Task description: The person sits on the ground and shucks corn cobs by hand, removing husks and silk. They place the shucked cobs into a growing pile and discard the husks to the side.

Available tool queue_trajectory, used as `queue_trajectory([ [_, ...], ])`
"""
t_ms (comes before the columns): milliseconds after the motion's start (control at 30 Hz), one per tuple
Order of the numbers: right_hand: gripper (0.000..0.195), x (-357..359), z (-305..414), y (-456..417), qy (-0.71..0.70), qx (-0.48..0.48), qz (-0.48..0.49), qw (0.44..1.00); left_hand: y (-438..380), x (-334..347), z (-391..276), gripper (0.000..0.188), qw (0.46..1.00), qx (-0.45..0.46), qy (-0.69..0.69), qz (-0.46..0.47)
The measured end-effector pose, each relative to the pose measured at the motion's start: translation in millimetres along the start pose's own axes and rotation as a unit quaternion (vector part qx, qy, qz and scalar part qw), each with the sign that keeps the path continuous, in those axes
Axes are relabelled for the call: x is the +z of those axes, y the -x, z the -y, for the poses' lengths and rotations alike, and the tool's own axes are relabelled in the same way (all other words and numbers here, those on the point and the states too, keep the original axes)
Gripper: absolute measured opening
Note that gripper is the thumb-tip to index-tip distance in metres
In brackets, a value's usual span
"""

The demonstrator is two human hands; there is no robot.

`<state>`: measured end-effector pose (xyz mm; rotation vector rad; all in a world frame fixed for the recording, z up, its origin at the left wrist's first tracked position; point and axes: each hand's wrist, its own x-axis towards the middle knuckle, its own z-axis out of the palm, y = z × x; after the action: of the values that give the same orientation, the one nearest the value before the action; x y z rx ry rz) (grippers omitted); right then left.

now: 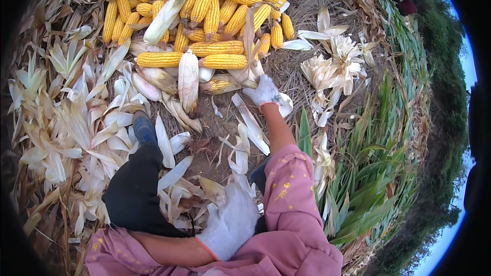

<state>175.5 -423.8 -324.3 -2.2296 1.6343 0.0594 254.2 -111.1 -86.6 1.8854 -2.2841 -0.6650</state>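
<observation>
My right hand (263, 91), in a white knit glove, reaches out to the pale husk of a partly husked corn ear (220, 84) at the pile's near edge; its fingertips are partly hidden, so its grip is unclear. Close to my body, my left hand (231, 220), gloved as well, is bent near a dry husk (212, 190); its fingers are not clearly seen. Husked yellow corn ears (205, 0) lie heaped ahead. On the heap rests an ear in a pale husk (165, 19). Another husk-covered ear (188, 81) lies at the near edge.
Loose dry husks (84, 134) cover the ground at left, around my boot (145, 127). More husks (335, 65) lie to the right of the heap. Green corn stalks and leaves (368, 184) are laid along the right side. Something dark red (406, 5) shows far off at upper right.
</observation>
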Motion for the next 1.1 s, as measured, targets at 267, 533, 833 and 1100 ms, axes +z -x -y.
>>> queue_trajectory([
  [267,0.081,15.7,24.4,62.7,-0.147,0.068,0.199,0.967,6.4,-24.7,11.5,0.018,0.983,0.163,-0.006,0.087],
  [533,0.081,-29.2,-14.0,190.9,-0.215,0.064,0.265,0.938,-3.0,-47.7,44.4,0.031,0.984,0.168,0.011,0.061],
  [833,0.061,-5.7,49.3,85.8,-0.224,-0.142,0.179,0.948,3.3,-35.6,41.2,0.024,0.99,0.127,0.014,0.054],
  [1100,0.068,74.1,66.6,-38.1,-0.031,-0.145,-0.053,0.988,18.4,-14.0,33.3,0.036,0.99,0.019,-0.125,0.056],
])
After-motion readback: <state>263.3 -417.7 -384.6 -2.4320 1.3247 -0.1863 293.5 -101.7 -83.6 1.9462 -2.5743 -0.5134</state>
